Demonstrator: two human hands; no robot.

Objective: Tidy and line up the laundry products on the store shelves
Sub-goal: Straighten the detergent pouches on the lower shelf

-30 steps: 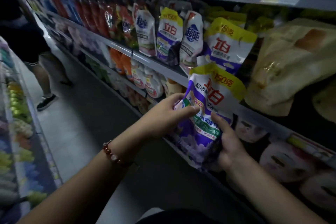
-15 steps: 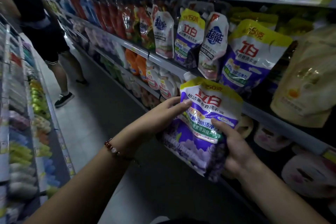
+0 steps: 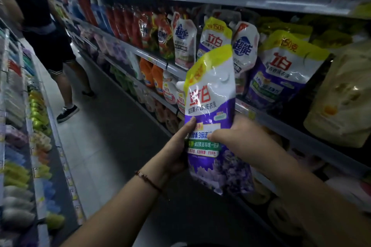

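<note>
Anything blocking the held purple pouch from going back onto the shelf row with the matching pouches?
Nothing visible lies between the held pouch, gripped by the left hand and right hand, and the shelf edge. Matching pouches already stand in the row behind it; whether a gap is free cannot be told.

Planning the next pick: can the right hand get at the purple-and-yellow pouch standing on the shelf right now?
Probably not yet. The right hand grips the held pouch together with the left hand, so it is occupied. The path to the shelf pouch itself looks open, with nothing in front of it.
</note>
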